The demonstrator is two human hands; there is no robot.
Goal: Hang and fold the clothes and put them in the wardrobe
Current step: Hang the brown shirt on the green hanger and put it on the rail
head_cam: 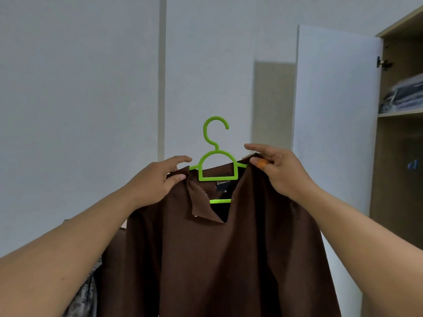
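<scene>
The limp brown shirt (217, 259) drapes lightly off the stiff green hanger (216, 154), left hand (158, 179) and right hand (279, 170) each pinching a shoulder, the sensible place to grip.

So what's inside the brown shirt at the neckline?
A green hanger sits inside the brown shirt: hook, neck frame and part of a lower bar show in the open collar, plus a dark label. The hanger's shoulder arms are covered by fabric and both hands.

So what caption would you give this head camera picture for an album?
Both hands, left hand and right hand, hold a brown collared shirt on a green plastic hanger.
</scene>
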